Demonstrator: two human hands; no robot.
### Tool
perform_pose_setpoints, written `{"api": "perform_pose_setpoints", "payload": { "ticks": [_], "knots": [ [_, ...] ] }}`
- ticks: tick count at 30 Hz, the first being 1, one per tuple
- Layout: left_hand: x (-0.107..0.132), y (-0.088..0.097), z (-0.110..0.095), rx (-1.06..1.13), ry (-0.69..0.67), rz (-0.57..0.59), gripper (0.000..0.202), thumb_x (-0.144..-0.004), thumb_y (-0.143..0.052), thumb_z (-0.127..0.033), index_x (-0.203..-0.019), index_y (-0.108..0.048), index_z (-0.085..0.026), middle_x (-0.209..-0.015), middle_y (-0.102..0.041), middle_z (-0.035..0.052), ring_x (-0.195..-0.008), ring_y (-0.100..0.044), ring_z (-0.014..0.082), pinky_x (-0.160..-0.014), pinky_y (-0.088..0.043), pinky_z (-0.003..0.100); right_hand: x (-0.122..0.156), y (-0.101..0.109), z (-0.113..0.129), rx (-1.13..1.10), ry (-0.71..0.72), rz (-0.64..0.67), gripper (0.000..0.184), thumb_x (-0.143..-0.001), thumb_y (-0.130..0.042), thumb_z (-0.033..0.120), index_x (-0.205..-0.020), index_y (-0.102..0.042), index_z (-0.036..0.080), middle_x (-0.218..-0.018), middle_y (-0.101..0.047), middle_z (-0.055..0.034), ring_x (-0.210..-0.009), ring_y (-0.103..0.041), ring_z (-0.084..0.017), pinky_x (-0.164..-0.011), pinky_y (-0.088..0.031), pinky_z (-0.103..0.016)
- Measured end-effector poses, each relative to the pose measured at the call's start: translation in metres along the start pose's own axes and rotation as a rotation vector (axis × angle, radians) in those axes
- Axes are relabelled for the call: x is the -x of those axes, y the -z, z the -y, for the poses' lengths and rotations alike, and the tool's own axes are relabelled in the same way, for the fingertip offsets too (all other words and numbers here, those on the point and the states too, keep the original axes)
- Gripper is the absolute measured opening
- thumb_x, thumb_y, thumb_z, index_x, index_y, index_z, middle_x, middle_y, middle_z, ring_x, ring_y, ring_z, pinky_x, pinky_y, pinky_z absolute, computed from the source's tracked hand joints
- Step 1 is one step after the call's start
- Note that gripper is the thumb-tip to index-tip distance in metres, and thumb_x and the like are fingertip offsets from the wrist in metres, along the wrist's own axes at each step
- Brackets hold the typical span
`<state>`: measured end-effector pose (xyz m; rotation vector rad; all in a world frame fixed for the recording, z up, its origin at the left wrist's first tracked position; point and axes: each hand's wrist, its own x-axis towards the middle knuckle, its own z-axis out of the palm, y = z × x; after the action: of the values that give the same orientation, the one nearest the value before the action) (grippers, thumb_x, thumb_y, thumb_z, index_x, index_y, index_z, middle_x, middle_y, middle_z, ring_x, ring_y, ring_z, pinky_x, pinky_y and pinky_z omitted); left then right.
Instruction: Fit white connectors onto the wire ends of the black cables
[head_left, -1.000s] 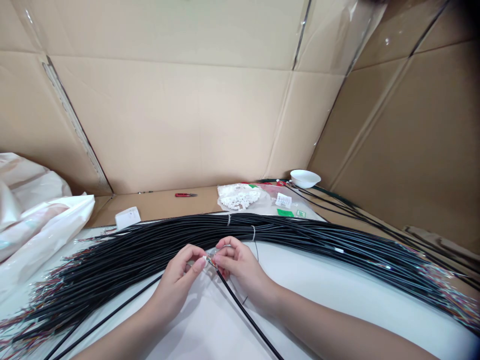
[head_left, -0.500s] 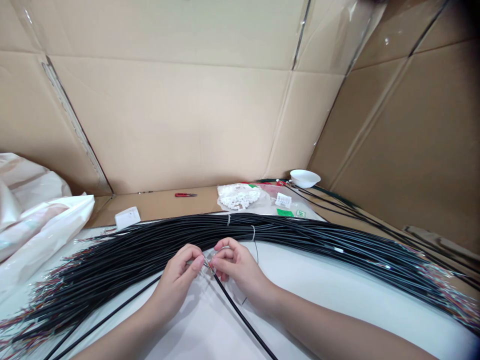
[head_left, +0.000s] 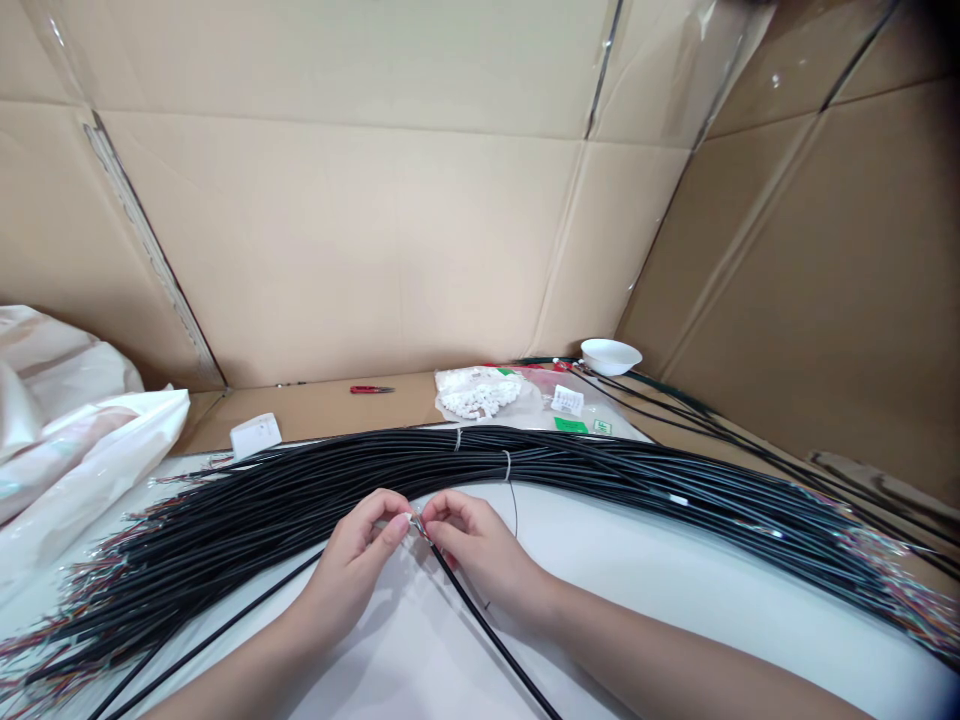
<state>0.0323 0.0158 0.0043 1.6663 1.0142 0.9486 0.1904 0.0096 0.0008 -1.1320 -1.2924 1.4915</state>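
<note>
Between the thumb and forefinger of my left hand (head_left: 360,542) is a small white connector (head_left: 409,518), partly covered by the fingertips. The stripped end of a black cable (head_left: 480,618) meets it, with short thin wires (head_left: 421,530) showing. My right hand (head_left: 476,535) is closed in a pinch on the wires, just right of the connector. Its fingertips hide which wire it grips. The cable runs from there down to the bottom edge. Behind both hands lies a thick bundle of black cables (head_left: 300,500), tied in the middle, with coloured wire ends fanned out.
A plastic bag of white connectors (head_left: 480,393), red-handled snips (head_left: 371,390) and a white bowl (head_left: 611,356) sit at the back. White plastic sheeting (head_left: 90,410) is at the left, near a white box-like piece (head_left: 255,436). Cardboard walls (head_left: 360,240) enclose the table (head_left: 637,590).
My right hand's raised, parted fingers have come down and closed at the wires near the connector. My left hand keeps its pinch, almost unmoved.
</note>
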Motion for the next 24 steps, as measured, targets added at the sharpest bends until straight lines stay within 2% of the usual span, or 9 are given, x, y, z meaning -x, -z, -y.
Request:
{"api": "perform_pose_setpoints", "payload": {
  "ticks": [4,9,15,24],
  "knots": [
    [-0.0002,0.0,-0.0019,-0.025,-0.027,0.026,0.018,-0.085,-0.045,-0.031,-0.084,-0.057,-0.018,-0.084,-0.057,0.0023,-0.08,-0.051,0.0169,-0.071,-0.038,0.024,-0.0002,0.0009,0.0024,0.044,-0.016,0.021,0.022,-0.073,-0.051,0.031,-0.059,-0.051,0.015,-0.053,-0.039,0.0038,-0.051,-0.032,-0.008,-0.048,-0.023,-0.021],
    [-0.0002,-0.0004,-0.0028,-0.054,-0.061,0.023,0.016,-0.085,-0.046,-0.029,-0.085,-0.059,-0.019,-0.086,-0.059,0.0028,-0.082,-0.053,0.0174,-0.072,-0.038,0.024,-0.0026,0.0024,0.0039,-0.014,-0.016,0.061,0.024,-0.067,-0.056,0.034,-0.054,-0.048,0.015,-0.052,-0.039,0.0038,-0.05,-0.032,-0.008,-0.05,-0.022,-0.023],
    [0.0006,0.0002,-0.0017,-0.051,-0.061,-0.004,0.016,-0.084,-0.047,-0.029,-0.084,-0.059,-0.019,-0.086,-0.059,0.0035,-0.081,-0.053,0.0174,-0.071,-0.039,0.024,-0.0044,0.0037,0.0026,-0.091,-0.014,0.058,0.026,-0.065,-0.059,0.036,-0.055,-0.048,0.015,-0.053,-0.04,0.0036,-0.051,-0.033,-0.008,-0.051,-0.022,-0.023],
    [0.0015,0.0014,0.0027,0.012,-0.029,0.004,0.015,-0.084,-0.049,-0.029,-0.084,-0.061,-0.02,-0.106,-0.059,0.006,-0.098,-0.053,0.0207,-0.079,-0.04,0.027,-0.005,0.0056,-0.0004,-0.097,0.009,0.032,0.029,-0.065,-0.061,0.039,-0.055,-0.046,0.016,-0.05,-0.038,0.0047,-0.049,-0.032,-0.008,-0.05,-0.021,-0.023]
  ]
}}
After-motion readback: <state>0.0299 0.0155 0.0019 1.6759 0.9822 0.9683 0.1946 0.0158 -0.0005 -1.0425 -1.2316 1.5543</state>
